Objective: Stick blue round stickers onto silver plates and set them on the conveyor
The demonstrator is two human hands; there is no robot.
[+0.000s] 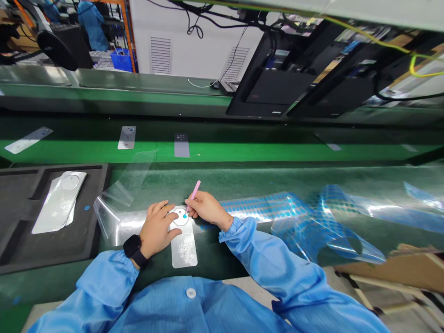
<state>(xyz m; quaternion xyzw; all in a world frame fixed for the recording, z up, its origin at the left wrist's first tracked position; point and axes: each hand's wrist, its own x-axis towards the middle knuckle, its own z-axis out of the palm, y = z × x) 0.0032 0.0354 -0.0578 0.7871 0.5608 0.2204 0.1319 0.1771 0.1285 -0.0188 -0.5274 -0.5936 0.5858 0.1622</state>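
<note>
Green bench (243, 178) underneath, a glossy panel (183, 252) lies flat, the left grip (157, 230) on its upper left, fingers spread; the right grip (206, 206) pinches a pink tool (196, 187). The panel is probably light, stiff, slippery, easily scratched, best held by its edges.

Right hand (205, 206) holds a slender pink tool (195, 188) at a blue dot (185, 216) on a phone back panel (184, 252); left hand (157, 230) touches its left edge.

On the bench (222, 180), a panel (184, 252) lies between a tray (17, 194) of panels (57, 208), left, and film (284, 208), right; belt (243, 150) behind, monitors (277, 88) far right
</note>
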